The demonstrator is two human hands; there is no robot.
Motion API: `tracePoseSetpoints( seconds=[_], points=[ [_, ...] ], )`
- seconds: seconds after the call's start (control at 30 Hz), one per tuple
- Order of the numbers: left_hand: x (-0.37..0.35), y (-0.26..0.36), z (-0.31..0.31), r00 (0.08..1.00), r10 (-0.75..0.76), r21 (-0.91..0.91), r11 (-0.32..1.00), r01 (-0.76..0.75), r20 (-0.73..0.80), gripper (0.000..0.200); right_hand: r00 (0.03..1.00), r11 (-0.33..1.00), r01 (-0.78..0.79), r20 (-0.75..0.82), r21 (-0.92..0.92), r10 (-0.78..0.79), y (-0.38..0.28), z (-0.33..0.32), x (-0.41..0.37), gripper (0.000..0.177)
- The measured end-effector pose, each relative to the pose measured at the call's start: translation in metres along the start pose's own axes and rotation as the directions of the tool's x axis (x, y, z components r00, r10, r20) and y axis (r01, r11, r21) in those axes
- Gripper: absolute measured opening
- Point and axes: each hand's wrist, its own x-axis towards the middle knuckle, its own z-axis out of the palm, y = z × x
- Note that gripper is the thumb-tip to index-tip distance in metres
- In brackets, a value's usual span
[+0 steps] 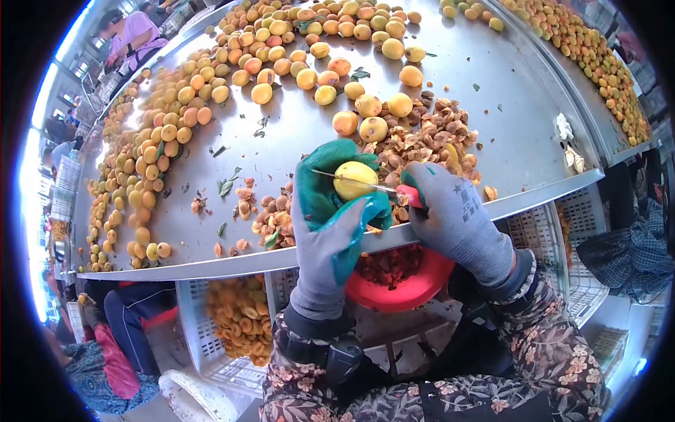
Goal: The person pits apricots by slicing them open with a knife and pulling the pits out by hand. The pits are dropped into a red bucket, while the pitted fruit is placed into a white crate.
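Observation:
In my gloved left hand sits a yellow apricot, cupped by the fingers and thumb. My right hand, in a matching grey glove, grips the red handle of a knife. Its thin blade lies across the apricot, with the tip showing past the fruit on the left. Just beyond my hands is a heap of brown apricot pits on the metal table. Below the table edge, a red basin holds dark reddish-brown bits.
Many whole apricots spread over the far and left parts of the table. A white crate of halved apricots stands below on the left. White gloves lie near the right edge. A person in purple is at the far left.

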Motion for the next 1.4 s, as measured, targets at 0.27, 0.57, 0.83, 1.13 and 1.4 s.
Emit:
tracePoseSetpoints(
  seconds=[0.27, 0.57, 0.83, 1.13, 1.4],
  points=[
    [0.001, -0.018, -0.012, 0.89, 0.372, 0.371, 0.812, -0.45, 0.265, 0.029, 0.999, 1.0, -0.01, -0.04, -0.027, 0.008, -0.006, 0.002, 0.002, 0.03],
    [0.003, -0.003, 0.006, 0.991, 0.029, 0.097, 0.995, -0.017, -0.128, 0.036, 0.996, 1.0, 0.016, -0.087, 0.005, -0.016, -0.009, 0.007, 0.01, 0.026],
    [0.013, -0.021, 0.005, 0.98, -0.118, -0.391, 0.919, 0.047, -0.159, 0.045, 0.996, 1.0, -0.021, -0.082, -0.02, 0.019, -0.011, 0.011, 0.013, 0.026],
    [0.016, -0.023, 0.011, 0.963, 0.015, -0.052, 0.998, -0.03, -0.269, 0.043, 0.999, 0.982, -0.042, -0.025, 0.185, 0.047, -0.007, 0.006, 0.01, 0.035],
    [0.015, -0.026, 0.017, 0.875, 0.373, 0.611, 0.628, -0.482, 0.308, 0.045, 0.871, 0.07, -0.273, 0.216, 0.96, 0.441, -0.008, -0.008, 0.018, 0.02]
  ],
)
